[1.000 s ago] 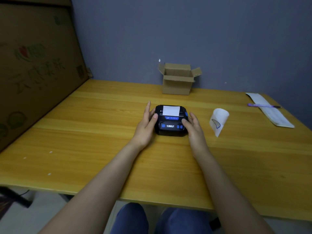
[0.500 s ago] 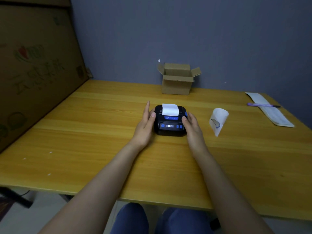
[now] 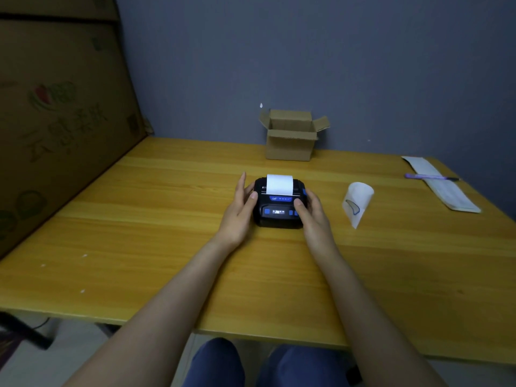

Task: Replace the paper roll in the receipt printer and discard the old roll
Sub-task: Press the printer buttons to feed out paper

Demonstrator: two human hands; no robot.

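Note:
A small black receipt printer (image 3: 279,216) with blue buttons sits in the middle of the wooden table (image 3: 167,219). A strip of white paper (image 3: 279,184) sticks up out of its top slot. My left hand (image 3: 240,210) rests against the printer's left side, thumb on its top edge. My right hand (image 3: 315,216) holds the right side, with the thumb on the front panel. To the right, a loose curl of white paper (image 3: 357,202) with a blue mark lies on the table.
An open cardboard box (image 3: 290,138) stands at the back by the wall. A long printed slip (image 3: 441,185) with a purple pen (image 3: 430,177) on it lies at the far right. A large cardboard sheet (image 3: 55,121) leans along the left edge.
The white paper strip has come further out of the printer's top slot. Both hands have stayed on the printer's sides.

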